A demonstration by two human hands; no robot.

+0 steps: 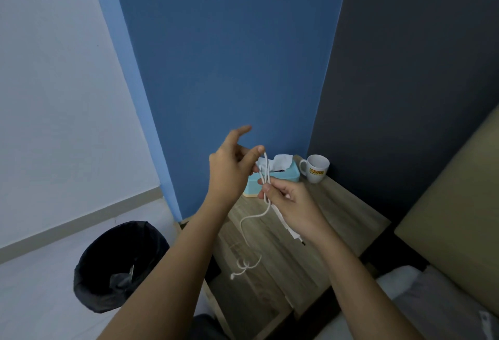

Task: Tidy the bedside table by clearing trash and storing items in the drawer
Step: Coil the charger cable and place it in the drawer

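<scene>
Both hands hold a white charging cable (253,218) up above the wooden bedside table (348,221). My left hand (231,169) pinches the top of the folded loops between thumb and fingers, index finger stretched out. My right hand (290,206) grips the loops lower down, with a white plug part showing under its palm. The cable's loose end hangs down and curls, its connector near the table's front left. A black-lined trash bin (118,264) stands on the floor to the left, with a crumpled wrapper inside.
At the back of the table stand a light-blue tissue box (286,175) and a white mug (316,168). A bed with a tan headboard (459,204) borders the table on the right. Blue wall rises behind.
</scene>
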